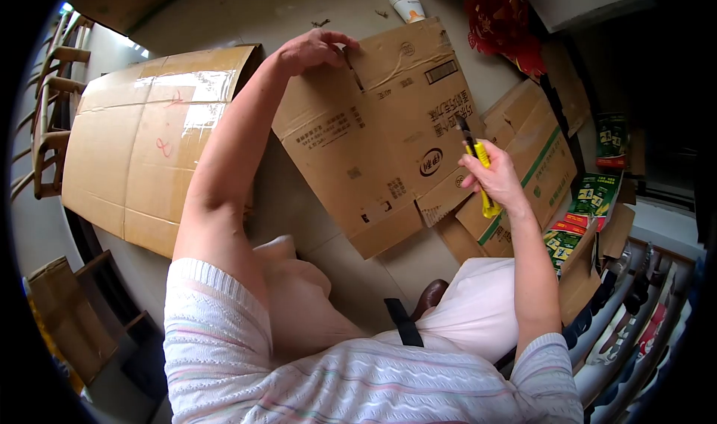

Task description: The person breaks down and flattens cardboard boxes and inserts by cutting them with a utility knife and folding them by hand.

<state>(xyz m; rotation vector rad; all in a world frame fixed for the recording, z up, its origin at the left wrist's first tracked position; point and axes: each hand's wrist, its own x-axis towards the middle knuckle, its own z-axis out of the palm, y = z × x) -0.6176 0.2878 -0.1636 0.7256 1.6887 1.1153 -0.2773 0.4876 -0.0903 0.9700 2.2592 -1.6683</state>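
Observation:
A flattened brown cardboard piece with printed writing lies tilted in front of my knees. My left hand is at its upper left edge, by a dark slit, with the fingers bent over the board. Whether those fingers pinch the board is hard to tell. In my right hand is a yellow box cutter, its dark blade end pointing up and left over the right part of the printed board.
A large taped cardboard sheet lies at the left. More flattened boxes overlap at the right, near green packets. Paper cups and a red decoration are at the top. A wooden chair stands far left.

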